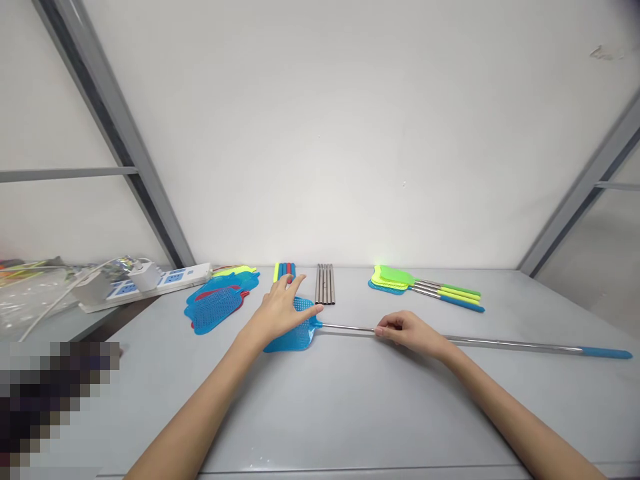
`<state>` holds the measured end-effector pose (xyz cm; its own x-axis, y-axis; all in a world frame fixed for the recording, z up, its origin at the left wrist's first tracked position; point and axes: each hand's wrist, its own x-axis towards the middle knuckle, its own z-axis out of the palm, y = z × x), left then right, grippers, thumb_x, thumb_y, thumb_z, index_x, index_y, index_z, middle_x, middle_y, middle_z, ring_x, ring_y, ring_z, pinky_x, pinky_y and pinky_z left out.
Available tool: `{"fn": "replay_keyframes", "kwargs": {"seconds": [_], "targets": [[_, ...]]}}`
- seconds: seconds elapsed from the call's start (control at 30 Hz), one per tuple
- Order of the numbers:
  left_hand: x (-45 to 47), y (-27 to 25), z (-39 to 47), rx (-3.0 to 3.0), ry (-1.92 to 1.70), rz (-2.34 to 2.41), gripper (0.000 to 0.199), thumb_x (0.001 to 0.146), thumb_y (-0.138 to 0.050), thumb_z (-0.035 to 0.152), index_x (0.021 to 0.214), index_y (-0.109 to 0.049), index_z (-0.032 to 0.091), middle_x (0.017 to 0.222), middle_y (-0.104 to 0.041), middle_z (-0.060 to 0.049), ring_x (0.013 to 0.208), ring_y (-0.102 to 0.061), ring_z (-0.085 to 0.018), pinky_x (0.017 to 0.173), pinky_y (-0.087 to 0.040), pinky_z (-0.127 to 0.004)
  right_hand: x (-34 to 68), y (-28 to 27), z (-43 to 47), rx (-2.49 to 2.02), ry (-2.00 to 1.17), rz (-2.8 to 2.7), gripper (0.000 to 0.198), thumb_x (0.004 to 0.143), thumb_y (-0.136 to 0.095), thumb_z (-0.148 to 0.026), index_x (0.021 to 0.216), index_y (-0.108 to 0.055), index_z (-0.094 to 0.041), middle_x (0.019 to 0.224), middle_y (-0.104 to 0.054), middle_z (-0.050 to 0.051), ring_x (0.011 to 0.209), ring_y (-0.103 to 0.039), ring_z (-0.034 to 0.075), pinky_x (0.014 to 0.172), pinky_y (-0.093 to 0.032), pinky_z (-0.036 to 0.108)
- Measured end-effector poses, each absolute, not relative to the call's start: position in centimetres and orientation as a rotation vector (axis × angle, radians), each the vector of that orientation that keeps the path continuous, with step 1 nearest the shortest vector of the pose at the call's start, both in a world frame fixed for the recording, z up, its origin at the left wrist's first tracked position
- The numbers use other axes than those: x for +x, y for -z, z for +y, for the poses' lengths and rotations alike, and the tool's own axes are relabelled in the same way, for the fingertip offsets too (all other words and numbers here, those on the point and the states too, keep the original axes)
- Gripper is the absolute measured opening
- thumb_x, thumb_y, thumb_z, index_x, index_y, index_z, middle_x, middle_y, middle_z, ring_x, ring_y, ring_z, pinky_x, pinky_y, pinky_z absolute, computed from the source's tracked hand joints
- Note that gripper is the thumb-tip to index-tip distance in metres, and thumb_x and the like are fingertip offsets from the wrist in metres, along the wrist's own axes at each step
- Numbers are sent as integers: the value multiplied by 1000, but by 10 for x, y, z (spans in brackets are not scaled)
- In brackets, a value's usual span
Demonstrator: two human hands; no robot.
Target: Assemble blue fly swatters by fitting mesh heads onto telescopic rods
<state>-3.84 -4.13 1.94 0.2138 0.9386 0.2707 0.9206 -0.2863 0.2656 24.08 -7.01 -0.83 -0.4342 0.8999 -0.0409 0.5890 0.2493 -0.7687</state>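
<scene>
A long fly swatter with a blue mesh head (295, 339), an extended metal rod and a blue handle lies across the table. Over its head my left hand (281, 308) is open, thumb and fingers spread; whether it touches the mesh I cannot tell. My right hand (406, 330) is closed, thumb and fingertips pinching the metal rod some way from the head. Just beyond my left hand are yellow, blue and red handle tubes (285, 272). Beside them several short metal rods (325, 285) lie in a row.
Loose blue, red and yellow swatter heads (220, 310) are piled at the left. Further right lie several whole swatters (445, 293) with green, yellow and blue handles. A white power strip (185, 277) with plugged chargers runs along the back left. A wall closes off the back.
</scene>
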Motion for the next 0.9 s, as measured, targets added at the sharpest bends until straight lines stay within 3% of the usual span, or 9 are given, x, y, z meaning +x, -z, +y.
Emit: {"fn": "replay_keyframes", "kwargs": {"seconds": [0.13,0.23,0.47,0.9], "targets": [[-38,-13,-42,2521,-509,1805,72,66,-38,69,125,-33,28,134,-25,-11,122,-24,-30,93,-24,-49,243,11,-68,-1354,-1008,-2113,35,77,-44,-45,71,-59,-14,55,-40,-2,52,-35,9,48,-27,22],[-32,-7,-45,2617,-377,1680,73,62,-41,71,122,-37,29,131,-31,-11,119,-26,-32,91,-20,-54,248,15,-65,-1389,-1026,-2122,37,76,-44,-48,69,-58,-14,55,-40,-2,51,-35,9,47,-26,22],[-19,3,-49,2651,-411,1640,64,63,-43,67,113,-44,27,112,-49,-9,104,-39,-29,84,-26,-49,257,18,-59,-1430,-1054,-2119,40,73,-45,-51,66,-57,-13,55,-42,-2,51,-34,8,47,-26,22],[-11,11,-55,2689,-498,1668,56,67,-40,66,105,-50,26,103,-53,-7,96,-43,-27,79,-25,-46,257,24,-59,-1455,-881,-2263,37,79,-38,-45,60,-49,-15,53,-38,-3,49,-32,8,47,-24,21]]}}
